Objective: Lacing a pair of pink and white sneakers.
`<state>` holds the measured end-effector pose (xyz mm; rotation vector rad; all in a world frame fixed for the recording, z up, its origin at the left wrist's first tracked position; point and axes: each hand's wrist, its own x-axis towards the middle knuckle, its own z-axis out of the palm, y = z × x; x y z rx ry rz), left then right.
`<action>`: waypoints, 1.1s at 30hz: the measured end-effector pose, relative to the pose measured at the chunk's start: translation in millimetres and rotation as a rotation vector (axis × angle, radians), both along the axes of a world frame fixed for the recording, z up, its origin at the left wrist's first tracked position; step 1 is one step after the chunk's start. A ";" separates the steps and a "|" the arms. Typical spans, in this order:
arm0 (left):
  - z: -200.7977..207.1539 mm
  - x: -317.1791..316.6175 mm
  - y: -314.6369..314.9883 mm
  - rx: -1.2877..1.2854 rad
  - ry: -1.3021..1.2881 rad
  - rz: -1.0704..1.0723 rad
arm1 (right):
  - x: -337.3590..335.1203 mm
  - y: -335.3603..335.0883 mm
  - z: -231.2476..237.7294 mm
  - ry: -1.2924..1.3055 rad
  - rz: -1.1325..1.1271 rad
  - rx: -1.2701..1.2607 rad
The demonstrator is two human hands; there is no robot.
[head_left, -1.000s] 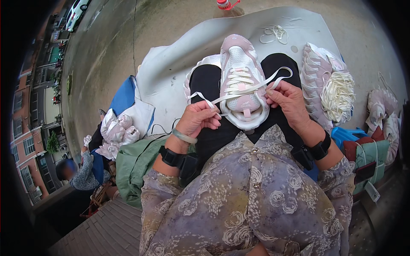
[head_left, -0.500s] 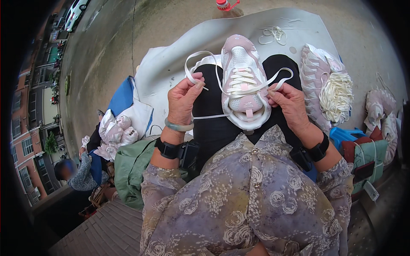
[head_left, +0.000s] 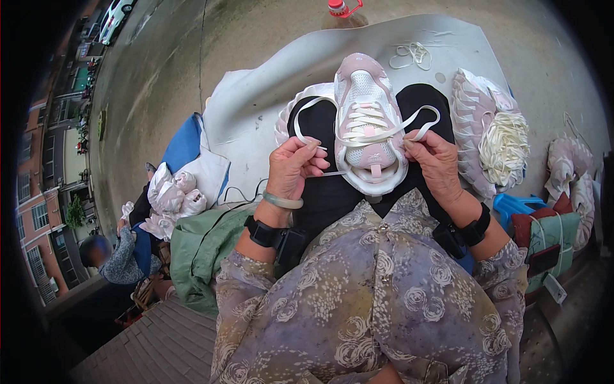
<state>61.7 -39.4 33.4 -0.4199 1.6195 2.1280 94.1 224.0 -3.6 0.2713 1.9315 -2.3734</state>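
Note:
A pink and white sneaker (head_left: 367,83) rests on my lap with its toe pointing away from me. Its flat white shoelace (head_left: 367,120) is threaded through the upper eyelets, and two loose ends run out to the sides. My left hand (head_left: 293,165) pinches one lace end to the left of the shoe's collar. On the other side my right hand (head_left: 435,160) pinches the second end, close against the shoe; that end loops up above the fingers. Part of another pale shoe (head_left: 286,115) shows behind the left-hand lace loop.
A whitish sheet (head_left: 256,83) spreads beyond my knees, with a few loose laces (head_left: 410,56) on it. At right lie stacked shoes (head_left: 470,128) and a bundle of cream laces (head_left: 505,144). A red-capped bottle (head_left: 345,14) stands far ahead. Another person (head_left: 128,259) sits at left.
My left hand has moved right and slightly toward me, closer to the sneaker, still pinching its lace end. My right hand has barely moved.

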 end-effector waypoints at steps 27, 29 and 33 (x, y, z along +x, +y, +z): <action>-13.3 3.3 6.7 -0.111 0.106 -0.135 | 1.0 -12.6 13.8 0.351 0.097 0.695; -14.5 1.6 7.3 -0.120 0.112 -0.155 | 2.4 -12.9 16.1 0.480 0.107 0.859; -16.2 -1.0 9.1 -0.147 0.114 -0.156 | 0.5 -11.3 16.2 0.403 0.126 0.715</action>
